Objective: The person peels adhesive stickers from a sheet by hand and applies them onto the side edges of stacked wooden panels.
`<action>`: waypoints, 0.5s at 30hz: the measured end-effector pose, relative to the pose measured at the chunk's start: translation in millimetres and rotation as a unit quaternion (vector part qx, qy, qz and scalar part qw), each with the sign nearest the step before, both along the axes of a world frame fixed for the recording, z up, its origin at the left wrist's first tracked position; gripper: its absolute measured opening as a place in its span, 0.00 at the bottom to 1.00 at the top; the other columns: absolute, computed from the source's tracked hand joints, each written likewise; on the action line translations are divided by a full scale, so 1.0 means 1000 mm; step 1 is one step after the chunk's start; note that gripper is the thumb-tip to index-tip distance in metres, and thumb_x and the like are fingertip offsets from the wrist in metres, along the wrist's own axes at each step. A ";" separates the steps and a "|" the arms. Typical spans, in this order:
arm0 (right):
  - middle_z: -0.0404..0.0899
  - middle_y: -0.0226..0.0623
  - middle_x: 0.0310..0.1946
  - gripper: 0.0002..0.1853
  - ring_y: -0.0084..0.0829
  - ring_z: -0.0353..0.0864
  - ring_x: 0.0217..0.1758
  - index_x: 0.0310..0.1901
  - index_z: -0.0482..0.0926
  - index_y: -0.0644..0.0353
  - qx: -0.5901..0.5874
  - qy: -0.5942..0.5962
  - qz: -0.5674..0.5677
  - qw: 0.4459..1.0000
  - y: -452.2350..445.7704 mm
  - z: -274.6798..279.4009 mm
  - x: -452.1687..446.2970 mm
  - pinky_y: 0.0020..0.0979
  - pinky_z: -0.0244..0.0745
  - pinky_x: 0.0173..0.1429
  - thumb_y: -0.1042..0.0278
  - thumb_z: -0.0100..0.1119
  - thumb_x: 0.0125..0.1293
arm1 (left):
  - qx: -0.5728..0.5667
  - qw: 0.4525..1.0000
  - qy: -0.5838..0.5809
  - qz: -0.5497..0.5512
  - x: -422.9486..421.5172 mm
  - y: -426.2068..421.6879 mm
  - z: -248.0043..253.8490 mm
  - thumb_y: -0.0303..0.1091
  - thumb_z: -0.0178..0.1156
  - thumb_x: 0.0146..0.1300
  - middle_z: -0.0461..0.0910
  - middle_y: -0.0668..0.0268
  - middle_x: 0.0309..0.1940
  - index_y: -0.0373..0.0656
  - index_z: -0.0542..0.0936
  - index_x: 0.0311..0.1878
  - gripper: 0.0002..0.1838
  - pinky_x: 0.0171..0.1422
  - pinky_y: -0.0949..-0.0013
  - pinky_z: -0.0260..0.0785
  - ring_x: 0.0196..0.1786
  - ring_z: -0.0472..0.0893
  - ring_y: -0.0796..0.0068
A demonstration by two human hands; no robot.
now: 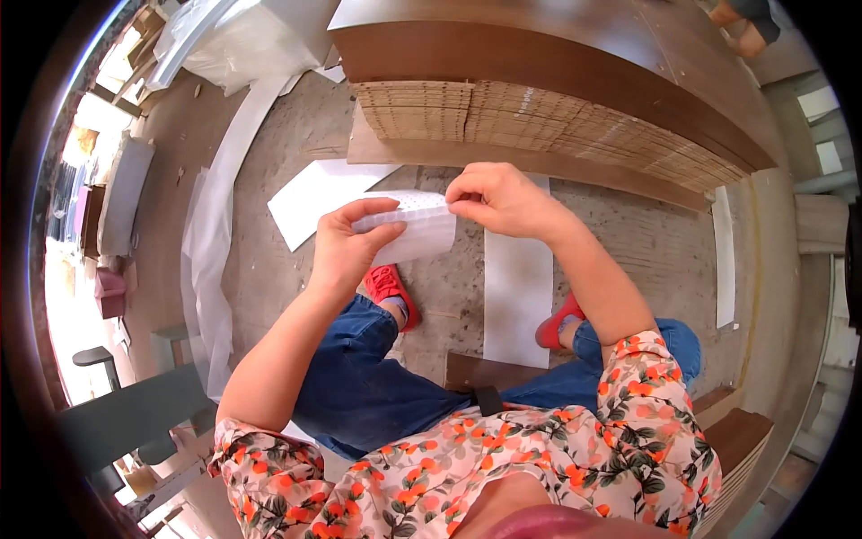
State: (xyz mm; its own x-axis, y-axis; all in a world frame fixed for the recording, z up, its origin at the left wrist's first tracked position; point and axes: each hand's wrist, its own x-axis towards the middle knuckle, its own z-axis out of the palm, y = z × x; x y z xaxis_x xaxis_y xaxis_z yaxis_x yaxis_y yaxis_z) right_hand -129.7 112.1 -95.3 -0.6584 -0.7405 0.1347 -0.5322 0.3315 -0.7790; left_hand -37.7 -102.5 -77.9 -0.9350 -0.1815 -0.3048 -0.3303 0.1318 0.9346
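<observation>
A thin white sheet (422,232) with rows of small dot-like marks hangs between my hands, bent over along its upper edge. My left hand (344,244) is closed on its left end, thumb below and fingers above. At its upper right corner, my right hand (505,201) makes a pinch with thumb and forefinger. Whether a small piece is also between those fingertips is too fine to see. Behind the sheet, a white board (314,199) lies on the floor.
A brown wooden panel unit (530,58) with slatted woven-looking sections (512,112) stands in front. Long white strips (518,296) lie on the concrete floor (431,310) between my red shoes. Translucent plastic sheeting (208,269) and a dark green chair (135,418) are at left. Another person's hand (751,39) shows top right.
</observation>
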 end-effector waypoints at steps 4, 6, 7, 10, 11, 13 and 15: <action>0.77 0.38 0.31 0.04 0.37 0.77 0.33 0.31 0.78 0.61 -0.010 0.091 0.005 0.996 -0.002 -0.016 0.003 0.33 0.72 0.37 0.72 0.61 0.55 | 0.002 1.000 -0.017 0.004 0.002 0.001 0.001 0.22 0.67 0.50 0.82 0.62 0.33 0.38 0.83 0.42 0.13 0.41 0.74 0.74 0.34 0.80 0.75; 0.76 0.39 0.31 0.04 0.37 0.76 0.33 0.31 0.77 0.61 -0.012 0.143 -0.004 0.990 -0.005 -0.019 0.008 0.33 0.72 0.37 0.73 0.61 0.54 | 0.006 1.000 -0.011 0.004 0.002 -0.002 -0.005 0.22 0.68 0.50 0.82 0.62 0.33 0.38 0.83 0.42 0.14 0.40 0.73 0.74 0.34 0.81 0.74; 0.75 0.36 0.30 0.03 0.34 0.75 0.32 0.30 0.76 0.60 -0.015 0.164 -0.002 0.986 -0.007 -0.022 0.008 0.32 0.71 0.36 0.73 0.60 0.56 | 0.006 1.000 -0.018 0.008 0.001 -0.003 -0.005 0.23 0.68 0.49 0.82 0.61 0.33 0.37 0.82 0.43 0.15 0.40 0.73 0.75 0.34 0.81 0.74; 0.77 0.37 0.29 0.04 0.33 0.77 0.34 0.30 0.76 0.60 -0.026 -0.055 -0.009 0.998 -0.006 -0.023 0.000 0.33 0.72 0.39 0.70 0.57 0.57 | 0.023 0.998 -0.047 0.027 0.000 -0.005 -0.003 0.22 0.68 0.49 0.82 0.61 0.33 0.38 0.82 0.43 0.15 0.41 0.72 0.75 0.34 0.81 0.73; 0.78 0.34 0.27 0.05 0.26 0.76 0.33 0.32 0.77 0.61 -0.073 -0.113 -0.058 0.989 -0.004 -0.035 -0.011 0.29 0.72 0.38 0.69 0.58 0.58 | 0.022 0.998 -0.051 0.024 0.000 -0.006 -0.003 0.22 0.68 0.50 0.82 0.60 0.34 0.38 0.82 0.43 0.15 0.41 0.72 0.76 0.34 0.81 0.72; 0.78 0.31 0.26 0.07 0.23 0.76 0.31 0.33 0.78 0.62 -0.176 -0.182 -0.207 0.945 0.010 -0.088 -0.048 0.27 0.72 0.37 0.68 0.60 0.59 | 0.021 0.998 -0.057 0.019 0.000 -0.006 -0.002 0.22 0.68 0.50 0.82 0.60 0.35 0.38 0.82 0.44 0.15 0.42 0.71 0.76 0.35 0.81 0.72; 0.78 0.28 0.29 0.06 0.19 0.74 0.32 0.34 0.78 0.62 -0.199 -0.132 -0.426 0.873 0.030 -0.150 -0.087 0.23 0.70 0.38 0.68 0.61 0.60 | 0.029 0.998 -0.061 0.012 0.001 -0.008 -0.006 0.22 0.67 0.50 0.82 0.60 0.36 0.38 0.82 0.44 0.15 0.42 0.70 0.76 0.35 0.81 0.71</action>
State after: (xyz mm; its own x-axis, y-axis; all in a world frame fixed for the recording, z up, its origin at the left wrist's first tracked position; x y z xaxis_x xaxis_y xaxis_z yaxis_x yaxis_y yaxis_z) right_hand -217.0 141.8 -245.6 -0.9942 0.1035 0.0295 -0.0089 0.1949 -0.9808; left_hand -37.1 -110.8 -83.9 -0.8857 -0.1822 -0.4271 -0.4450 0.0700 0.8928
